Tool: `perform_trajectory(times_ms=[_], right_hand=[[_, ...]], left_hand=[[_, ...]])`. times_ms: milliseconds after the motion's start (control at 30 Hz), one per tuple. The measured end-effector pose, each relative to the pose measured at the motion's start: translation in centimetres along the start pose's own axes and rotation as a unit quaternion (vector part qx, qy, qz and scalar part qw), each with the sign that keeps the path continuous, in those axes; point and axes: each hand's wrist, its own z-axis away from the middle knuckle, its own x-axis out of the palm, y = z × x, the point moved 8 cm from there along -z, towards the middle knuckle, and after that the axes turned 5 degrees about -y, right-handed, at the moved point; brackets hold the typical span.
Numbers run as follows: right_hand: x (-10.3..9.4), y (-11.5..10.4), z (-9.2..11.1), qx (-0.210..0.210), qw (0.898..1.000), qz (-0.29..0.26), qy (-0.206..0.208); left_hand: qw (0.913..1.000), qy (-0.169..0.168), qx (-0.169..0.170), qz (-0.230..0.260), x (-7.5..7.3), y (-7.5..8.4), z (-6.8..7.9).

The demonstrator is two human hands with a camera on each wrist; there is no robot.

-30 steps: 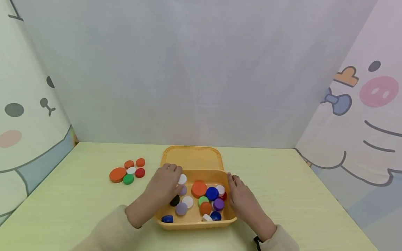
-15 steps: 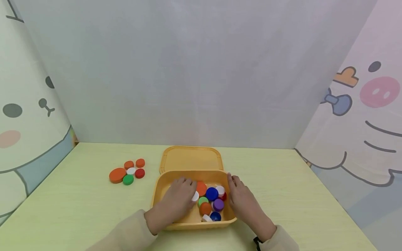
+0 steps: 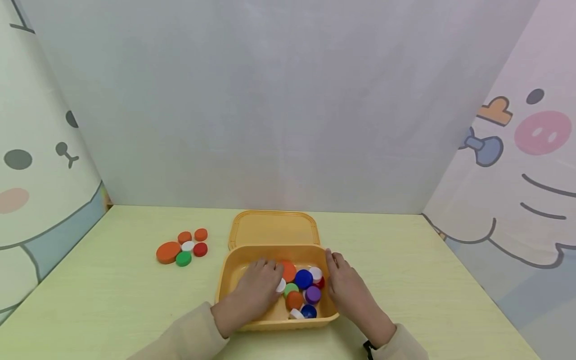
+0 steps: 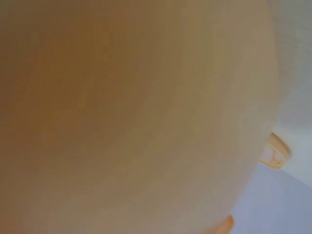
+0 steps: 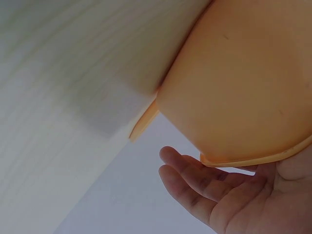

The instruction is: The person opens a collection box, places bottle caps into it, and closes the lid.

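My left hand is inside an orange-yellow plastic box, palm down over its left half. The fingertips and whatever lies under them are hidden, so I cannot tell if it holds anything. A white bottle cap peeks out beside that hand. To its right lie several more caps, among them an orange cap, a blue cap and a purple cap. My right hand rests along the right rim, its fingers loosely extended past the box corner. A blurred close surface fills most of the left wrist view.
The box's flat lid lies just behind it on the pale green table. A loose group of caps sits at the left, with a large orange cap, a green cap and a red cap. A grey cloth hangs behind.
My left hand has moved from the box's left rim rightward into the box, covering the caps on that side; a white cap now shows farther right. The right hand has stayed put.
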Motion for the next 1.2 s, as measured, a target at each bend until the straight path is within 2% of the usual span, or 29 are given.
perform_trajectory(times_ms=[200, 400, 533, 633, 767, 967, 1200], right_hand=[[0.0, -0.1, 0.1, -0.006, 1.000, 0.003, 0.002], [-0.2, 0.0, 0.1, 0.003, 1.000, 0.001, -0.001], [-0.1, 0.1, 0.1, 0.009, 1.000, -0.001, -0.005], [-0.2, 0.1, 0.2, 0.009, 1.000, -0.002, -0.004], [-0.2, 0.1, 0.2, 0.008, 1.000, -0.003, -0.004], [-0.4, -0.1, 0.3, 0.007, 1.000, -0.005, -0.011], [-0.5, -0.1, 0.3, 0.008, 1.000, -0.007, -0.011]], left_hand=[[0.9999, -0.011, -0.012, 0.002, -0.1, -0.2, 0.2], [0.9994, -0.015, -0.026, -0.017, -1.2, -1.0, 0.6], [0.9991, 0.006, -0.032, -0.026, -2.5, -1.8, 1.1], [0.9988, 0.029, -0.039, -0.010, -3.5, -2.7, 1.6], [0.9961, 0.059, -0.065, 0.008, -4.5, -4.4, 2.3], [0.9894, 0.098, -0.105, -0.019, -5.4, -7.6, 3.5], [0.9809, 0.140, -0.134, -0.018, -5.7, -12.0, 5.4]])
